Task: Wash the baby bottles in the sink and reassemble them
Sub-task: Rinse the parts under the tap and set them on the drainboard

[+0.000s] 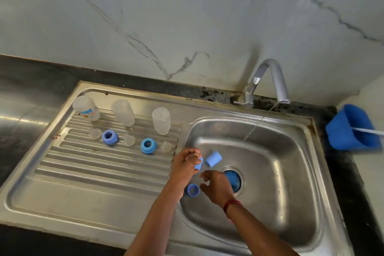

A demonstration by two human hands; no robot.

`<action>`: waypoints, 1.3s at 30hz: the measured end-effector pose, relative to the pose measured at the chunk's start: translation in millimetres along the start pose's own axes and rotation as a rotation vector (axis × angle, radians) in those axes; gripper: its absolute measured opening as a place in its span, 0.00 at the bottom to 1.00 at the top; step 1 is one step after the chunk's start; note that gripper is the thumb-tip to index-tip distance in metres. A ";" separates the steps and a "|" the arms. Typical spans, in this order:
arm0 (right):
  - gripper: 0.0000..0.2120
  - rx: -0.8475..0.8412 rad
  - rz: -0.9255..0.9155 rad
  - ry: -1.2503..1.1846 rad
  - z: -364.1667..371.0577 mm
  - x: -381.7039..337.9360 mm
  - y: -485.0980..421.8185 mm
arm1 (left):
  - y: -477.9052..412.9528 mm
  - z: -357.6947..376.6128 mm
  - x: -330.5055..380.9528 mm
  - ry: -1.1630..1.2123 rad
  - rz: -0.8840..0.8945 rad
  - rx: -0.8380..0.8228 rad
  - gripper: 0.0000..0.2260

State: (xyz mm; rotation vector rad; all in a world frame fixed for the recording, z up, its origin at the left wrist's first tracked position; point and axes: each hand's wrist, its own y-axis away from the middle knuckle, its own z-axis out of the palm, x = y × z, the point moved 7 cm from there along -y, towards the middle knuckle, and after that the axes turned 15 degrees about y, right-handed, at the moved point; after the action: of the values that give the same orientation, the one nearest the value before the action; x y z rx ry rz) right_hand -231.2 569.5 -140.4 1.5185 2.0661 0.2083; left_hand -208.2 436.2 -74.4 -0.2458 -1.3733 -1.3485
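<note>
Three clear bottle bodies [124,112] stand upside down along the back of the steel drainboard [89,174]. In front of them lie clear teats [95,133] and two blue collar rings [110,137]. My left hand [185,165] grips a blue cap [199,163] at the left edge of the sink basin [276,164]. A second blue cap [213,159] lies in the basin, and a blue ring [193,190] lies below it. My right hand [216,188] hovers over the basin with loosely curled fingers and holds nothing.
A thin stream of water runs from the chrome tap [268,81] into the basin. Something blue sits in the drain [233,180]. A blue tub [351,128] stands on the dark counter at the right. The marbled wall rises behind the sink.
</note>
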 end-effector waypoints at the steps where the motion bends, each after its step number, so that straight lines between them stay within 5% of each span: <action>1: 0.17 -0.034 -0.016 0.020 7.8 -0.7 -3.2 | -0.8 -0.9 -2.6 0.005 -0.009 0.006 0.10; 10: 0.22 -0.191 -0.240 0.317 65.5 -13.2 -23.8 | -14.3 -7.0 -22.4 0.046 0.001 0.087 0.06; 16: 0.16 -0.044 -0.317 0.413 70.8 -16.9 -18.8 | -18.6 -2.1 -32.2 0.018 0.017 0.093 0.06; 24: 0.14 0.089 0.120 -0.351 -16.5 71.3 -43.4 | -32.2 47.4 -34.4 0.024 0.026 -0.055 0.05; 28: 0.22 0.168 0.221 -0.877 -72.1 114.4 -49.5 | -50.5 75.3 -37.0 -0.059 0.035 -0.093 0.06; 31: 0.22 0.195 0.219 -0.979 -104.4 127.0 -54.5 | -66.7 97.2 -35.7 -0.213 0.095 -0.120 0.11; 35: 0.04 0.023 0.138 -1.101 -124.8 114.2 -55.7 | -79.9 132.8 -27.5 -0.326 0.166 -0.316 0.24; 39: 0.17 -0.037 0.144 -0.953 -131.1 114.4 -58.0 | -88.5 155.8 -22.5 -0.372 0.213 -0.462 0.29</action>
State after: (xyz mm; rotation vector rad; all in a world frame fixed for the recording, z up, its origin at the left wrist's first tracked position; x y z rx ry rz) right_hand -370.6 680.3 -96.3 1.3547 1.1875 -0.3651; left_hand -352.9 542.4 -94.5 -0.9666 -1.2692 -1.4710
